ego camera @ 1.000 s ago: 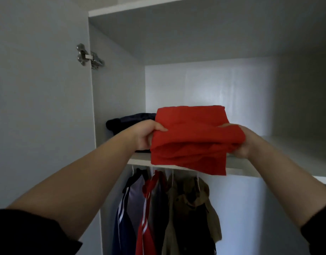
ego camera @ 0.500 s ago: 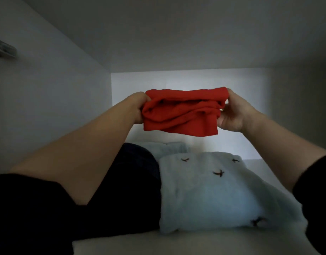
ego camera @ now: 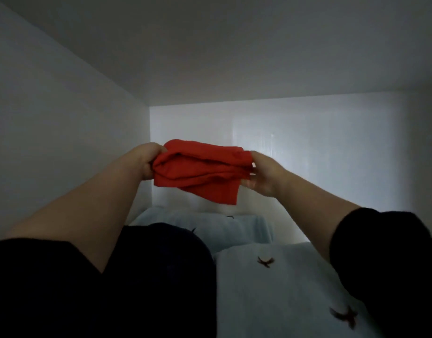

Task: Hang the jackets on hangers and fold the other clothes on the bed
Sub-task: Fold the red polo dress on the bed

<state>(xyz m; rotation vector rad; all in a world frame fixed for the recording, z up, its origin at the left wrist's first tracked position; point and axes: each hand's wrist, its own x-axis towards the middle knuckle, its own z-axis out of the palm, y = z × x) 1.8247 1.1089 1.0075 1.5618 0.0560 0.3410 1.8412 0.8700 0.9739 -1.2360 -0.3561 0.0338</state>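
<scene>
White cupboard walls [ego camera: 63, 123] framed my left hand [ego camera: 146, 162] and right hand [ego camera: 262, 176], each gripping one end of a folded red garment [ego camera: 197, 174].

Dim white cupboard [ego camera: 63, 113], glossy back wall [ego camera: 312, 147]

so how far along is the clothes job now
Done: a folded pale blue garment and a dark garment lie in the cupboard. In hand: left hand and right hand grip the folded red garment above them. Left: setting it down; jackets and bed are out of view.
</scene>
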